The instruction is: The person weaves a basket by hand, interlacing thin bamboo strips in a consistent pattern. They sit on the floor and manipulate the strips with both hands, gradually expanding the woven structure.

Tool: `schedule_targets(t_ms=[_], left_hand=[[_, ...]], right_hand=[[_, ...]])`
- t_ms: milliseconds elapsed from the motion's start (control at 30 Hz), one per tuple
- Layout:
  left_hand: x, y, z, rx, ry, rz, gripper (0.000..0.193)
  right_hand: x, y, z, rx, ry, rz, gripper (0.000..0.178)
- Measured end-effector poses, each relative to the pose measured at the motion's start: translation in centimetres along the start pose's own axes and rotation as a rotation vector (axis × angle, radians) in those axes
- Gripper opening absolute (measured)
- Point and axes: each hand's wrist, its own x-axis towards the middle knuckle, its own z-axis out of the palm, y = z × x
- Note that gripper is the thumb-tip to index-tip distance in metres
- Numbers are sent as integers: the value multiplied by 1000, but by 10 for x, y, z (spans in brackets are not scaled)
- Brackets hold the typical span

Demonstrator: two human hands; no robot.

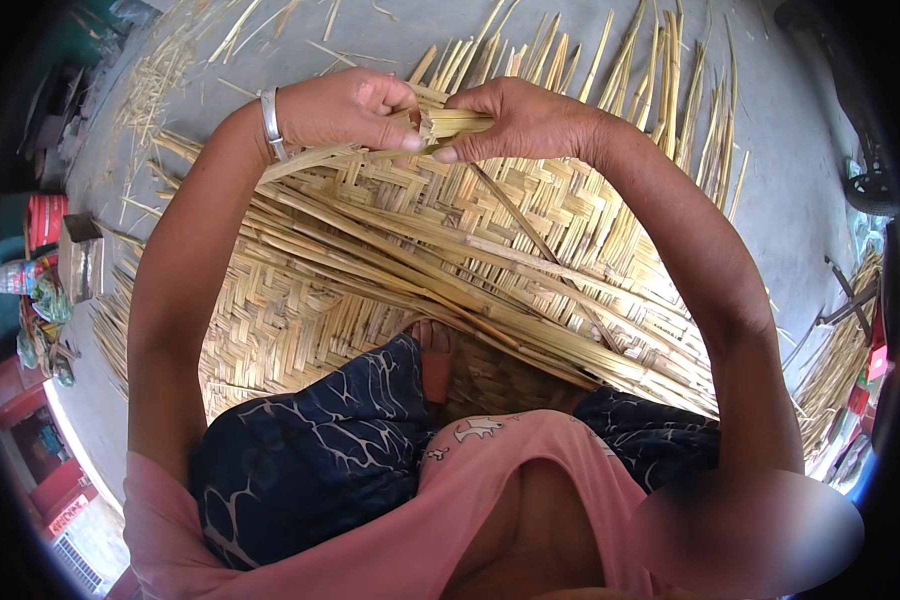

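Out in front of me, my left hand (345,108) and my right hand (530,118) meet with fingers closed on a split cane (457,122). Its pale, opened-out end lies between both thumbs. A silver bangle (271,125) circles my left wrist. Below the hands spreads a woven cane mat (280,335) in a zigzag pattern, with my bare foot (432,336) on it. Long loose cane strips (400,262) lie across the mat from upper left to lower right. One flattened strip (310,160) runs beneath my left hand; whether it joins the held piece, I cannot tell.
Unwoven cane ends (667,85) fan out past the mat's far edge onto the grey floor (785,215). Straw scraps (165,80) lie at the far left. A cardboard box (80,257) stands left, near bagged goods. More dry stalks (832,365) are heaped at the right.
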Motion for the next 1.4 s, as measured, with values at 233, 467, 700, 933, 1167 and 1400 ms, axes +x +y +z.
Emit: schedule_targets(t_ms=[233, 467, 700, 933, 1167, 1400], left_hand=[[4, -15, -6, 163, 133, 25, 24], [1, -20, 3, 775, 481, 93, 22], [6, -25, 17, 1021, 780, 266, 17], [29, -22, 10, 881, 920, 202, 18], [52, -24, -21, 488, 923, 126, 15], [56, -46, -11, 386, 611, 71, 14]], right_hand=[[17, 14, 7, 27, 174, -116, 38], [36, 11, 18, -271, 378, -139, 30], [52, -1, 18, -372, 380, -114, 31], [47, -7, 15, -420, 583, -21, 24], [38, -9, 14, -410, 659, -54, 24], [21, 12, -45, 136, 535, -134, 23]])
